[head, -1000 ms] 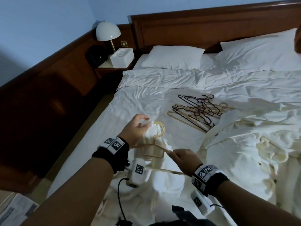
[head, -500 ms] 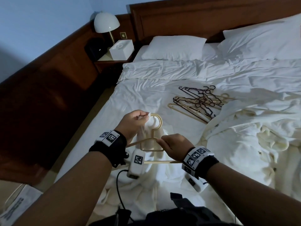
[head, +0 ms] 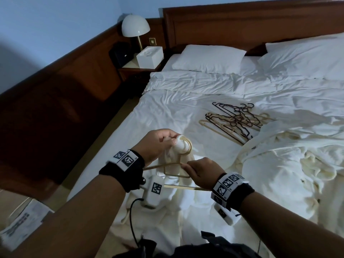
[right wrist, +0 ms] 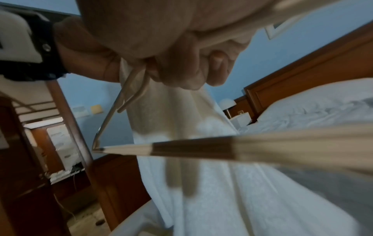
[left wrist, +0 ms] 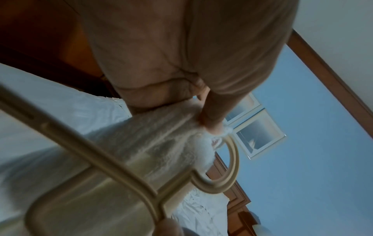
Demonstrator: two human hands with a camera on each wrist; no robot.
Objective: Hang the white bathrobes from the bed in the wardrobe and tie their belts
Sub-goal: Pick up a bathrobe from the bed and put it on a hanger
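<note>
Above the bed's near left part my left hand (head: 170, 139) pinches a bunch of white bathrobe (head: 183, 202) cloth at the hook of a beige hanger (head: 188, 146). The robe hangs down behind the hanger onto the sheet. My right hand (head: 187, 167) grips the hanger's sloping arm close to its neck. In the left wrist view the thumb presses fluffy bathrobe (left wrist: 151, 143) cloth beside the hanger (left wrist: 232, 159) hook. The right wrist view has my right hand (right wrist: 181, 39) curled round the hanger (right wrist: 201, 148), with the bathrobe (right wrist: 191, 127) draped below. A second cream bathrobe (head: 279, 174) lies crumpled on the right.
A pile of black and beige hangers (head: 236, 120) lies mid-bed. Two pillows (head: 208, 58) rest against the wooden headboard (head: 242, 25). A lamp (head: 135, 27) and white tissue box (head: 149, 56) stand on the bedside table. Dark wood panelling runs along the left; papers (head: 20, 224) lie on the floor.
My right hand has slid up the hanger's arm toward its neck, closer to my left hand. The left hand keeps pinching the robe at the hook.
</note>
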